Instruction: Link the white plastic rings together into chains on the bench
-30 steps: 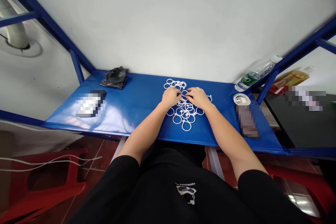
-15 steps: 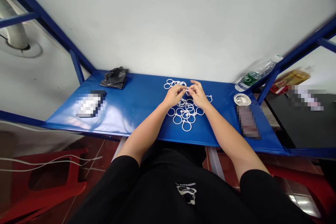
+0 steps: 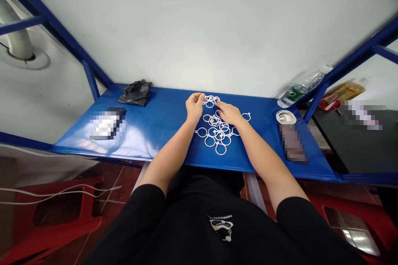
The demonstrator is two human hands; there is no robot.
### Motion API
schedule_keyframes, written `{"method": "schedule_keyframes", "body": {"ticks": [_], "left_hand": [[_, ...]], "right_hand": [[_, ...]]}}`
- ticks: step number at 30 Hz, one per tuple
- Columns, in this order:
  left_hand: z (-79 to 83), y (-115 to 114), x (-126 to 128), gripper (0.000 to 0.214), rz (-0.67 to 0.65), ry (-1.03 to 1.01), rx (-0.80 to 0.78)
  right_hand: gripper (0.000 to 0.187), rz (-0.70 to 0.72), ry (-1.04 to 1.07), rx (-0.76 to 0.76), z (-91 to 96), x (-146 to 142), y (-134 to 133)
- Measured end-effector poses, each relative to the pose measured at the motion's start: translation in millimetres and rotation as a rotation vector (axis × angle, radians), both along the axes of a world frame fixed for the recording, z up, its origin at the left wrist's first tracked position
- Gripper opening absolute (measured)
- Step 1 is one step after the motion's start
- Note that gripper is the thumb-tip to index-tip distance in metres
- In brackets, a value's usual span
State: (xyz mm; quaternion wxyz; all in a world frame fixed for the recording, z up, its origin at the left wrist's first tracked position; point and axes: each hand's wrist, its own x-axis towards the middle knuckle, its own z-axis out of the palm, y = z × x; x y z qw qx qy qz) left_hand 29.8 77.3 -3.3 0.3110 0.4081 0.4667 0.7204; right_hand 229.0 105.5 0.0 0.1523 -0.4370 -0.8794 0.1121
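Several white plastic rings (image 3: 217, 134) lie scattered in a loose heap on the blue table (image 3: 161, 124). My left hand (image 3: 194, 106) is raised at the heap's far left edge, fingers curled and pinched on a white ring at the fingertips. My right hand (image 3: 228, 114) rests palm down on the heap, fingers reaching left onto the rings near its top. A few more rings (image 3: 212, 99) lie just beyond my left hand by the wall.
A crumpled black bag (image 3: 136, 91) lies at the table's back left. A plastic water bottle (image 3: 303, 86) lies at the back right, with a white coiled cable (image 3: 286, 117) near it. Red stools stand below on both sides.
My hands, which met above the heap, have parted. The left hand moved left and back with a ring; the right hand dropped onto the heap.
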Motion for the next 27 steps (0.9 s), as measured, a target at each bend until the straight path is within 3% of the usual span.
{"method": "schedule_keyframes", "body": {"ticks": [5,8,12,15,23,27], "left_hand": [[-1.5,2.0,-0.3,0.032,-0.036,-0.085,-0.081],[-4.1,2.9,-1.6,0.036,-0.029,-0.039,-0.097],[-8.1,3.4,-4.0,0.043,0.067,0.059,-0.077],[-9.0,4.0,-5.3,0.038,0.092,-0.004,-0.104],[-2.7,1.3,-2.3,0.015,0.034,-0.085,-0.115],[0.5,-1.8,0.7,0.018,-0.031,-0.037,-0.064]], "right_hand": [[0.045,0.031,-0.024,0.030,-1.0,5.9,-10.4],[0.043,0.020,0.004,0.018,-2.1,12.3,-13.1],[0.038,0.024,0.172,-0.028,-6.0,19.3,-8.0],[0.037,-0.021,0.334,-0.068,-8.8,22.3,-3.0],[0.043,-0.138,0.585,-0.089,-15.6,24.7,4.2],[0.047,-0.185,0.656,-0.148,-18.9,24.9,6.6]]}}
